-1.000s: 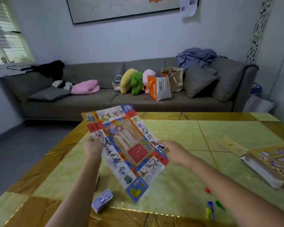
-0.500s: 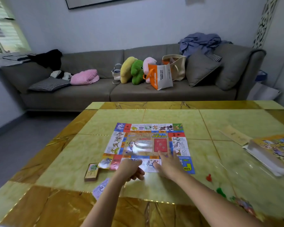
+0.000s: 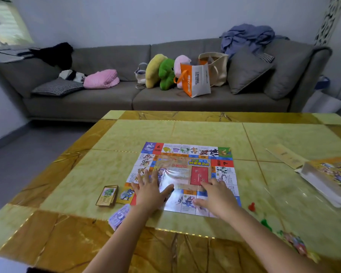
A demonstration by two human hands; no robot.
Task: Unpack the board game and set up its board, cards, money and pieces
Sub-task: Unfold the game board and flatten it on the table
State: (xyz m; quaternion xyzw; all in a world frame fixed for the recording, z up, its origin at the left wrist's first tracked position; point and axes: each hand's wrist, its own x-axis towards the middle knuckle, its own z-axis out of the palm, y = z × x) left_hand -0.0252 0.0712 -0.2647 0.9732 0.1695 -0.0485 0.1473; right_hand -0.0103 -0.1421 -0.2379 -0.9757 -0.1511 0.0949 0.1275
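Board: colourful square paper game board (image 3: pixel 185 166) lies flat at frame centre on the yellow-green marble table (image 3: pixel 106 170).
Left hand (image 3: pixel 149 191): fingers spread, pressing the board's near-left part.
Right hand (image 3: pixel 217 196): flat, fingers straight, on its near-right part.
Cards: small yellow card stack (image 3: pixel 107 195) just left of the board.

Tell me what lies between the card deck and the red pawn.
The game board, with left hand and right hand flat on its near part; head view.

One board (image 3: pixel 185 164), one card deck (image 3: pixel 107 196) and one money stack (image 3: pixel 119 215) show; right of the right hand (image 3: pixel 217 198) lie one red piece (image 3: pixel 251 206), one green piece (image 3: pixel 265 223).
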